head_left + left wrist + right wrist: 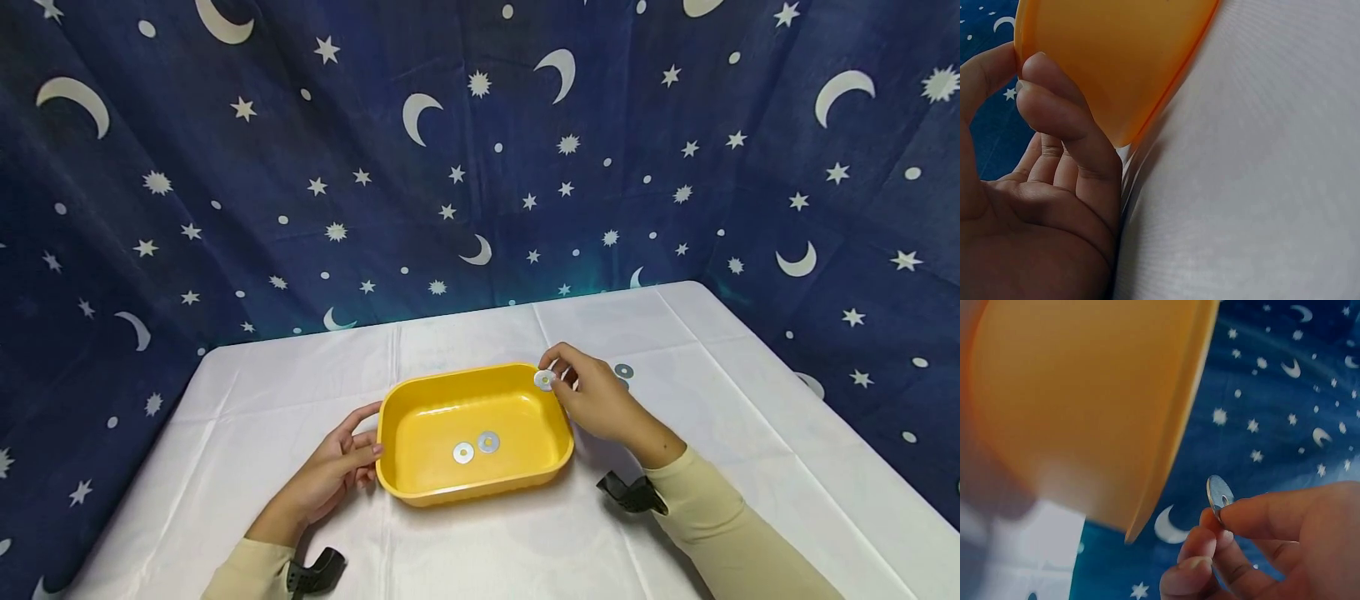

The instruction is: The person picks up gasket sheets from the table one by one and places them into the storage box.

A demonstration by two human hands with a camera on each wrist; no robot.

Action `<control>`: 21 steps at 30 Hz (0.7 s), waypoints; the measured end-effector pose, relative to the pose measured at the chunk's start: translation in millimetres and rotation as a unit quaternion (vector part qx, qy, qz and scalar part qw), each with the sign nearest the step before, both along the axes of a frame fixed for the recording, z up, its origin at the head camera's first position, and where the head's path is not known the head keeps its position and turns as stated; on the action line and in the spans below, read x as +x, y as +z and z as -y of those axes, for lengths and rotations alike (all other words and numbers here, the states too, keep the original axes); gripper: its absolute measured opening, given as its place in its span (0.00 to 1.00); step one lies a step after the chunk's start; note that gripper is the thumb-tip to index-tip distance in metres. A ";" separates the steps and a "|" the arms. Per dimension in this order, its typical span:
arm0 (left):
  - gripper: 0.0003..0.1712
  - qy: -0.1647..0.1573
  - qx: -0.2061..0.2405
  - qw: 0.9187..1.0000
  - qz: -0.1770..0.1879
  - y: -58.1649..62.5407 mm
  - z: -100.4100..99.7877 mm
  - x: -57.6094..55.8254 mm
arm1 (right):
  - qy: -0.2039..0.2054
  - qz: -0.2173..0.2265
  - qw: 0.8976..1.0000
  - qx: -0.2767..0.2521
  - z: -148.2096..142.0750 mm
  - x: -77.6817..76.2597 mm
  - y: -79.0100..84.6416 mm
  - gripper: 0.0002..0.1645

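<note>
A yellow, rounded-rectangular tray (pixel 431 425) with a glossy, plastic-looking surface stands upright on the white-clothed bench (pixel 225 433). Two flat, round, silver metal washers (pixel 482 442) lie just beside each other on the tray's floor, nearer its front wall. A third silver metal washer (pixel 538 380), a thin disc with a small central hole, is held tilted at the tray's far right corner. The grip of the right hand (pixel 600 400) is drawn nearly together, thumb and fingertips pinching this disc by its edge. The grip of the left hand (pixel 330 467) is loose and clasps nothing, its relaxed thumb and forefinger touching the tray's left end. Beyond the tray's right end, two darker grey washers (pixel 618 372) rest partly behind the right hand.
</note>
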State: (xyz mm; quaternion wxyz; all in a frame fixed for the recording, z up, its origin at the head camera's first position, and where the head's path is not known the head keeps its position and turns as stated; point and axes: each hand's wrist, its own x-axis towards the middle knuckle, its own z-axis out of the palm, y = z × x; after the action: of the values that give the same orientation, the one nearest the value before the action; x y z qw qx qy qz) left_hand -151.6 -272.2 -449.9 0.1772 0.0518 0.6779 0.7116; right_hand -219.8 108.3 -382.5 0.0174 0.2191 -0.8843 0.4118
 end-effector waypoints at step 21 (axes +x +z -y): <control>0.41 -0.005 0.011 1.000 -0.007 -0.9 1.8 -0.5 | 0.095 -0.003 0.995 0.004 41.2 26.9 -21.5 0.13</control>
State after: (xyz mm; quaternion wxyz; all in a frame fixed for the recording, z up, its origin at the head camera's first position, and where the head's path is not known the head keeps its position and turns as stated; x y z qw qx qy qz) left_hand -152.1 -273.9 -450.8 0.1752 0.0621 0.6709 0.7179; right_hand -192.9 67.1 -404.0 -0.0196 0.3035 -0.8613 0.4070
